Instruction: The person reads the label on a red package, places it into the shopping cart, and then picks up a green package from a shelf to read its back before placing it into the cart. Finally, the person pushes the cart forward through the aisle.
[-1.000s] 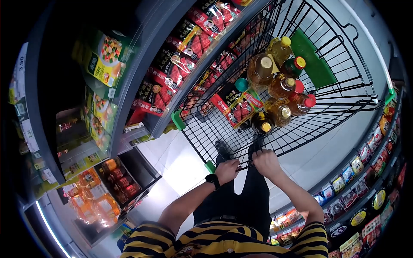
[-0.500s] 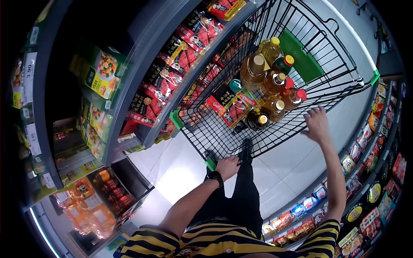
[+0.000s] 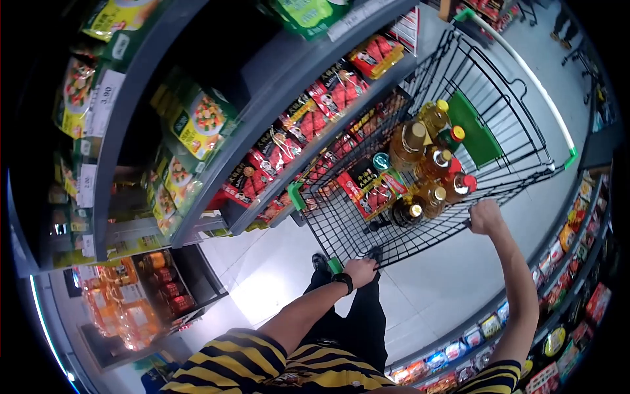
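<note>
A black wire shopping cart (image 3: 420,253) with green corner caps stands tilted across the view. My left hand (image 3: 359,273), below a dark wristband, is closed on its near end rim beside a green corner. Farther right, my right hand (image 3: 484,217) is closed round the cart's side rim. Inside the basket stand several bottles, among them a large golden-brown bottle (image 3: 407,146), a yellow-capped oil bottle (image 3: 434,118) and a red-capped bottle (image 3: 463,187). A red and black food packet (image 3: 369,190) lies flat beside them on the wire bottom.
Shelves on the left hold red meat-picture packets (image 3: 269,157) and green and yellow vegetable packets (image 3: 200,125). Orange-wrapped packs (image 3: 128,308) sit at lower left. A curved shelf of snack bags (image 3: 472,338) runs along the right. A person's legs (image 3: 566,26) show far back.
My right hand, loosely spread near the cart's side before, has closed on its rim. In view, the cart, its contents and the left shelves have shifted right and down.
</note>
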